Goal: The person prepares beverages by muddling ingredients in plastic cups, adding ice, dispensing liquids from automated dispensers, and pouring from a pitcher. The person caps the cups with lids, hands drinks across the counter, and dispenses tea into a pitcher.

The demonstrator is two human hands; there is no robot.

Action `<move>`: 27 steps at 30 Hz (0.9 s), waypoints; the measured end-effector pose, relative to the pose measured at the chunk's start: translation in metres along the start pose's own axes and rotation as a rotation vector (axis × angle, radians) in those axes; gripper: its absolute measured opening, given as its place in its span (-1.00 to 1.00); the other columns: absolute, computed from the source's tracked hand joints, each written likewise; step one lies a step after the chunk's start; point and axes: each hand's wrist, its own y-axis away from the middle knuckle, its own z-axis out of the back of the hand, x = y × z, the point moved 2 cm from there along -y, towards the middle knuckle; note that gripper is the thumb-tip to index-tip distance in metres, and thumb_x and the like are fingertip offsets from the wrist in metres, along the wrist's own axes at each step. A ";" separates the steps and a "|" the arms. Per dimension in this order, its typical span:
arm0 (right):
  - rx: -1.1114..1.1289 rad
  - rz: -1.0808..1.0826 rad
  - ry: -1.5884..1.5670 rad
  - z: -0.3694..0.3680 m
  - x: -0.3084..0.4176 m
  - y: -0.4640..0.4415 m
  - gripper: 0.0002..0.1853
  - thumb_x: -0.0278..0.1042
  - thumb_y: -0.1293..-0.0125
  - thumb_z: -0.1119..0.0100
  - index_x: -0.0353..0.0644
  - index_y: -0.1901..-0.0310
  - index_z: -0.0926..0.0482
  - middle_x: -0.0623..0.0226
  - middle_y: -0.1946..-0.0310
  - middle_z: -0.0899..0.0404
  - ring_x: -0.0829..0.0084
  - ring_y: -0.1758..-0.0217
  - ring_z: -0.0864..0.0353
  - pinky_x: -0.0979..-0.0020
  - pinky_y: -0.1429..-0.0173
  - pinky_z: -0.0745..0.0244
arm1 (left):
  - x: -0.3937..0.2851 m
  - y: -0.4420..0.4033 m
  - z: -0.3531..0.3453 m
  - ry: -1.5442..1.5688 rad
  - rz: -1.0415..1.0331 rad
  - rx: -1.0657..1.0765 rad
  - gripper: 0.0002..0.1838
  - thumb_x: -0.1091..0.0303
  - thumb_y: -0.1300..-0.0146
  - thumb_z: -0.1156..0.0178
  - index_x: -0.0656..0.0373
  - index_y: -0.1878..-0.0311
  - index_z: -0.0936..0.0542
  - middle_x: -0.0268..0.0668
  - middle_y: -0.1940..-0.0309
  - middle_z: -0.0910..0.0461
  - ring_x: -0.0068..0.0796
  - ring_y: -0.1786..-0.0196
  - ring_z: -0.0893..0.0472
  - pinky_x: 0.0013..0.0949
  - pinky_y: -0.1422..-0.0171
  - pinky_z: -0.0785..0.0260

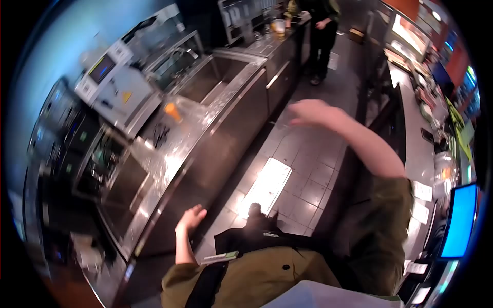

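Low at the left, my left hand (191,218) hangs beside the front of the steel counter (221,149), its fingers loosely apart with nothing in them. My right hand (309,112) is stretched forward over the tiled floor, away from both counters. That hand is bent down at the wrist and smeared by motion, so whether its fingers hold anything is unclear. An orange object (173,112) and a dark tangled item (160,134) are on the wet steel top to the left of my hands.
Along the left counter are a sink basin (214,77) and a white machine with a small screen (120,87). Another person (323,31) stands at the far end of the aisle. On the right counter are a phone (427,135) and a blue-lit monitor (458,220).
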 end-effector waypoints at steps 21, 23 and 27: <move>0.054 -0.606 -0.897 -0.229 -0.542 0.034 -0.45 0.02 -0.11 -0.12 -0.27 0.00 -0.45 0.06 0.35 -0.59 0.20 0.29 -0.59 0.33 0.13 -0.46 | -0.695 -0.464 -0.130 -0.344 -1.184 0.702 -0.37 -0.08 -0.16 -0.02 0.06 -0.22 -0.27 -0.10 -0.15 -0.32 -0.17 -0.22 -0.28 0.06 -0.26 -0.04; -0.176 -0.558 -0.816 -0.226 -0.627 0.015 -0.48 -0.02 -0.14 -0.11 -0.29 0.01 -0.44 0.12 0.38 -0.59 0.31 0.33 -0.59 0.37 0.19 -0.46 | -0.747 -0.523 -0.121 -0.084 -1.064 0.881 -0.38 -0.06 -0.15 -0.03 0.08 -0.21 -0.29 -0.12 -0.13 -0.35 -0.18 -0.19 -0.33 -0.13 -0.26 -0.12; -0.308 -0.541 -1.130 -0.199 -0.820 -0.027 -0.52 -0.07 -0.18 -0.08 -0.28 -0.01 -0.43 0.19 0.45 -0.58 0.42 0.37 -0.56 0.42 0.28 -0.45 | -0.825 -0.687 -0.096 -0.198 -0.831 0.375 -0.36 -0.03 -0.15 -0.04 0.22 -0.19 -0.29 -0.05 -0.10 -0.37 -0.16 -0.17 -0.35 -0.24 -0.21 -0.20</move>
